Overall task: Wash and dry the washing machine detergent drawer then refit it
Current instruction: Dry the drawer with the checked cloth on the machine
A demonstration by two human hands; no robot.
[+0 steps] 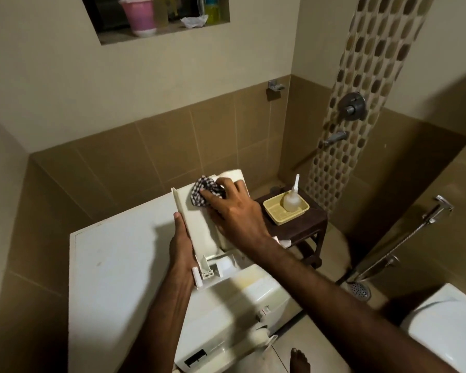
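The white washing machine fills the lower left, its flat top bare toward the left and its control panel facing down toward the viewer; to its right a dark wooden stool stands on the floor, carrying a yellow tray with a clear nozzle bottle standing in it; the detergent drawer is held above the machine's top, tilted on its side with its compartments toward the viewer; the left hand grips the drawer's left edge, fingers curled round it; the right hand presses a checked cloth against the drawer's far end, fingers bent over the bunched fabric and holding it.
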